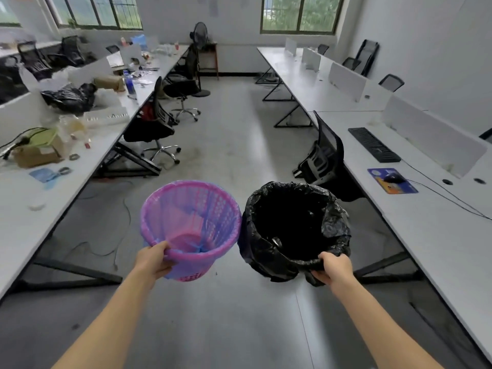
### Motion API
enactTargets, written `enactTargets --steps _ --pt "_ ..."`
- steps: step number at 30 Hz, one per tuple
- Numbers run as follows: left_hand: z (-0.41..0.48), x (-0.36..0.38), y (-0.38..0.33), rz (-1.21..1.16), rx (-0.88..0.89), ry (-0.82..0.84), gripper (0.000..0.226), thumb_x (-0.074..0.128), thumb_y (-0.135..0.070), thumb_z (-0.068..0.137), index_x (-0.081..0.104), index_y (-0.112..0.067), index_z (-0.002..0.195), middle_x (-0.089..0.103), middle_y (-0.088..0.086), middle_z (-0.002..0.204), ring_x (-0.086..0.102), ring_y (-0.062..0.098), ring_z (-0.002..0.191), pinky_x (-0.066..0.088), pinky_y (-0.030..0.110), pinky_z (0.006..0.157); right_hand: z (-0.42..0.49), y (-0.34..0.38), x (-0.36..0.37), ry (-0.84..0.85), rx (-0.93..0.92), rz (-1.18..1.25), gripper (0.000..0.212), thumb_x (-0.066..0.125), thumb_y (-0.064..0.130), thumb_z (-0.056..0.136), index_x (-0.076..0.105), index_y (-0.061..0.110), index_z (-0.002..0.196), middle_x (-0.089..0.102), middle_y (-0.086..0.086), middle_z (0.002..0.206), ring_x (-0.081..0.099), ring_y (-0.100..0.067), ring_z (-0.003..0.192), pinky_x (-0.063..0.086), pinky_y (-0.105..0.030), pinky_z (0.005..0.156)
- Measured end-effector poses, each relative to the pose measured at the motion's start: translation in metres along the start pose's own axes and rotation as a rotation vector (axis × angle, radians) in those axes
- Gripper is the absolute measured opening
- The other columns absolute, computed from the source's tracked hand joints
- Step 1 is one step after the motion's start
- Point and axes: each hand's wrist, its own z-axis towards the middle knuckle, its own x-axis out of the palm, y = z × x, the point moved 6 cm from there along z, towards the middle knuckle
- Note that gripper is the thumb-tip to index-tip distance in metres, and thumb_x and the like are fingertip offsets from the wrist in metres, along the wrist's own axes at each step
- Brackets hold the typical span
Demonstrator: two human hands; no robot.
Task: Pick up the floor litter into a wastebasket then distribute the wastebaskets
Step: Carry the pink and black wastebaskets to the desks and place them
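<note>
Two wastebaskets hang side by side in front of me above the grey floor of the aisle. My left hand (154,261) grips the near rim of a pink mesh wastebasket (213,209) with a thin blue liner inside. My right hand (334,269) grips the near rim of a wastebasket lined with a black plastic bag (332,225). A small pale object lies against the inner near wall of the black bag; the rest of its inside is too dark to read. No litter shows on the floor nearby.
A long white desk (32,222) cluttered with bags, boxes and bottles runs down the left. A white desk (439,235) with a keyboard and mouse runs down the right. Black office chairs (157,126) (324,155) stand at both desks. A floor fan (199,35) stands at the far end.
</note>
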Motion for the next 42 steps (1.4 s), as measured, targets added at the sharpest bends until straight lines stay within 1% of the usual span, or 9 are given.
enactTargets --steps 7,11,15,19,23,26,29,34,42 --pt "0.168 0.099 -0.106 0.022 0.003 -0.028 0.008 0.058 -0.01 0.089 0.058 -0.002 0.093 0.062 0.015 0.069 0.062 0.019 0.037 0.053 0.036 0.061 0.151 0.094 0.123 0.046 0.05 -0.003 0.028 0.058 0.002 0.093 0.051 -0.003 0.12 0.059 -0.023 0.114 0.065 -0.036 0.095 0.056 -0.035 0.056" --pt "0.247 0.144 -0.161 0.024 -0.018 -0.05 0.012 0.058 -0.01 0.09 0.057 -0.001 0.098 0.061 0.016 0.071 0.061 0.018 0.035 0.054 0.03 0.05 0.228 0.154 0.19 0.082 0.09 -0.04 0.046 0.059 0.004 0.095 0.044 0.001 0.138 0.057 -0.021 0.122 0.064 -0.035 0.098 0.058 -0.034 0.056" --pt "0.33 0.182 -0.218 0.016 -0.047 -0.081 0.016 0.058 -0.011 0.09 0.057 -0.001 0.103 0.061 0.017 0.077 0.06 0.016 0.031 0.053 0.026 0.037 0.297 0.223 0.258 0.078 0.097 -0.07 0.027 0.056 0.002 0.095 0.049 -0.001 0.12 0.057 -0.024 0.122 0.064 -0.038 0.1 0.055 -0.037 0.058" --pt "0.423 0.226 -0.272 -0.009 -0.077 -0.085 0.018 0.059 -0.01 0.09 0.057 -0.001 0.105 0.06 0.016 0.077 0.058 0.016 0.029 0.051 0.027 0.033 0.371 0.287 0.334 0.069 0.087 -0.09 0.036 0.057 0.001 0.095 0.045 -0.002 0.129 0.057 -0.023 0.117 0.064 -0.035 0.088 0.055 -0.037 0.056" --pt "0.526 0.28 -0.333 0.001 -0.094 -0.049 0.012 0.058 -0.011 0.091 0.057 -0.003 0.1 0.062 0.019 0.088 0.059 0.015 0.03 0.05 0.025 0.035 0.445 0.343 0.411 0.044 0.074 -0.074 0.007 0.054 -0.002 0.095 0.051 -0.002 0.101 0.056 -0.019 0.094 0.06 -0.031 0.079 0.054 -0.037 0.057" --pt "0.592 0.316 -0.38 0.016 -0.105 -0.032 0.015 0.059 -0.012 0.091 0.056 -0.004 0.103 0.062 0.018 0.086 0.058 0.016 0.029 0.049 0.025 0.032 0.49 0.384 0.455 -0.006 0.078 -0.037 0.012 0.054 -0.004 0.093 0.047 0.003 0.085 0.054 -0.018 0.091 0.061 -0.032 0.084 0.054 -0.038 0.06" --pt "0.672 0.365 -0.446 0.033 -0.107 0.014 0.02 0.06 -0.013 0.091 0.054 -0.003 0.107 0.063 0.02 0.094 0.058 0.016 0.029 0.047 0.025 0.029 0.55 0.438 0.508 -0.031 0.091 -0.011 0.011 0.056 -0.004 0.092 0.048 0.003 0.09 0.055 -0.021 0.098 0.063 -0.041 0.103 0.058 -0.043 0.069" --pt "0.766 0.444 -0.531 0.067 -0.079 0.038 0.022 0.06 -0.013 0.09 0.056 -0.002 0.109 0.064 0.022 0.097 0.059 0.016 0.03 0.048 0.024 0.03 0.634 0.514 0.564 -0.062 0.091 0.021 0.026 0.058 0.001 0.094 0.048 0.003 0.118 0.057 -0.019 0.106 0.065 -0.037 0.099 0.059 -0.041 0.068" --pt "0.929 0.59 -0.637 0.072 -0.081 -0.022 0.009 0.058 -0.009 0.086 0.057 -0.003 0.093 0.059 0.015 0.067 0.056 0.015 0.028 0.049 0.024 0.033 0.839 0.635 0.666 -0.029 0.113 -0.015 0.031 0.061 0.003 0.091 0.051 -0.001 0.12 0.058 -0.027 0.122 0.066 -0.04 0.101 0.059 -0.037 0.06"
